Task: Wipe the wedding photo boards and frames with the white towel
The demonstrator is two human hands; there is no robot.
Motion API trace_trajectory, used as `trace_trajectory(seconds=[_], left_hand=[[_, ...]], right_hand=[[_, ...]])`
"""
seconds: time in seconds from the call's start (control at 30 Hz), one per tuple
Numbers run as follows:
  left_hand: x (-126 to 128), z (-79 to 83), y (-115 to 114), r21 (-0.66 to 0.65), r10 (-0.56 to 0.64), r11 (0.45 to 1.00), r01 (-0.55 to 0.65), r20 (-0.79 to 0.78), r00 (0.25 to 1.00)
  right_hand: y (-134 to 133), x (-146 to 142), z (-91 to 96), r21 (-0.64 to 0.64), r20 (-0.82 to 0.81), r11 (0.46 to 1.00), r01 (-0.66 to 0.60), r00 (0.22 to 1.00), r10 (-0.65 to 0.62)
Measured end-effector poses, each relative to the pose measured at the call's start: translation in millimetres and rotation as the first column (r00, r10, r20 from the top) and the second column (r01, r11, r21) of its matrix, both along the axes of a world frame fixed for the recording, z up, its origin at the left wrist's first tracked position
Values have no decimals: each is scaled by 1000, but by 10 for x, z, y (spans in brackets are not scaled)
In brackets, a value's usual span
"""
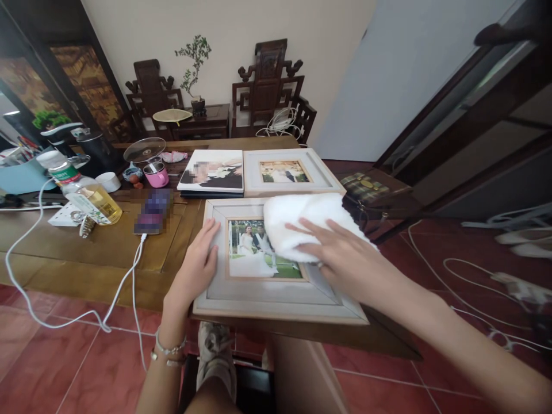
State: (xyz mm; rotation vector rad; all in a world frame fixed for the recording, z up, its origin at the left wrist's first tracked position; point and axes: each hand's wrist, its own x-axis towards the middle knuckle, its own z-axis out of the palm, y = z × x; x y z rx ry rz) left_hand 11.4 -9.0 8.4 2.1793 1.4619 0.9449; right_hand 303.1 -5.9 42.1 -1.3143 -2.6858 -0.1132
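Note:
A large white-framed photo point(259, 299) lies flat at the near edge of a low wooden table point(99, 253). My left hand point(199, 261) rests flat on the frame's left border, fingers spread. My right hand point(340, 250) presses a white cloth point(302, 221) onto the upper right of the picture, fingers stretched over the cloth. Behind this frame lie a second white frame point(288, 172) and a photo album point(213, 171).
On the table's left stand a bottle of yellow liquid point(92, 201), a phone point(154, 211) on a white cable, a pink cup point(156, 174) and small dishes. A dark bag point(371, 198) sits right of the frames. Cables trail over the red tiled floor. Carved chairs line the wall.

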Motion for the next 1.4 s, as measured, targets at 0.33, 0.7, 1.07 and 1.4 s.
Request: trace_trajectory(seconds=[0.33,0.7,1.07,1.4], left_hand=[[20,16,-7,12,22,1000,-22,27,999],[22,28,16,22,11,1000,-11,6,1000],[25,79,-5,-14,10,1000,-11,-28,1000],[45,57,-47,8,25,1000,-25,18,1000]], right_hand=[[1,-101,-155,118,-61,989,91,995,-84],[-1110,473,-29,81,-246,993,-81,964,99],[-167,581,-46,237,-146,954,183,978,-152],[-497,317,-74,77,-143,996,55,989,-43]])
